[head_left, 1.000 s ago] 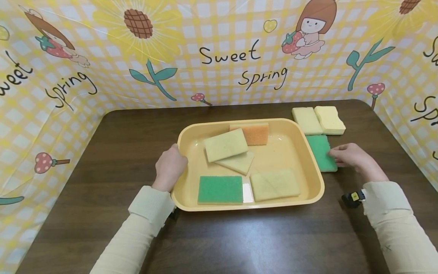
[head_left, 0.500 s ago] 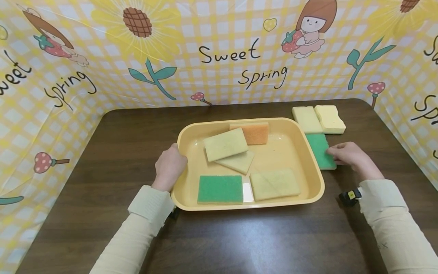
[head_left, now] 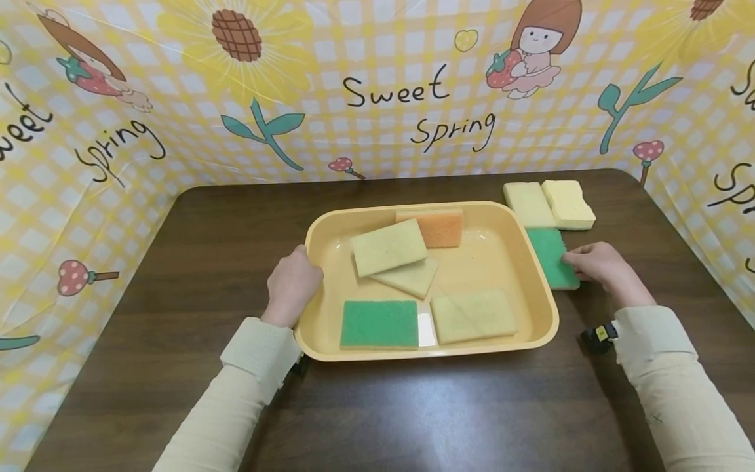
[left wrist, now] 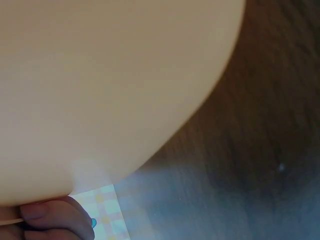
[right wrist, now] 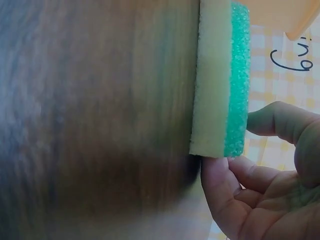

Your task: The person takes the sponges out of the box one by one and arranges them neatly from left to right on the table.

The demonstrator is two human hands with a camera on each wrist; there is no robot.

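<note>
A pale yellow tray (head_left: 495,262) stands on the table, and my left hand (head_left: 293,286) grips its left rim. The left wrist view shows curled fingers (left wrist: 57,220) at the rim, beneath the tray's large outer wall. To the right of the tray, a sponge with a green scouring face up (head_left: 550,257) lies flat on the table. My right hand (head_left: 600,263) holds that sponge at its right edge. Close up in the right wrist view, the thumb (right wrist: 272,120) touches the green layer of the sponge (right wrist: 220,85) while the other fingers bear on its side edge.
Inside the tray are another green-faced sponge (head_left: 379,324), an orange sponge (head_left: 442,229), and several cream sponges, two of them overlapping. Two more cream sponges (head_left: 531,204) lie behind the green one at the right. A patterned cloth (head_left: 377,144) walls the dark wooden table (head_left: 194,262).
The right hand and forearm have shifted slightly left, and the green sponge's near edge has moved a little away from me. The left hand stays on the tray.
</note>
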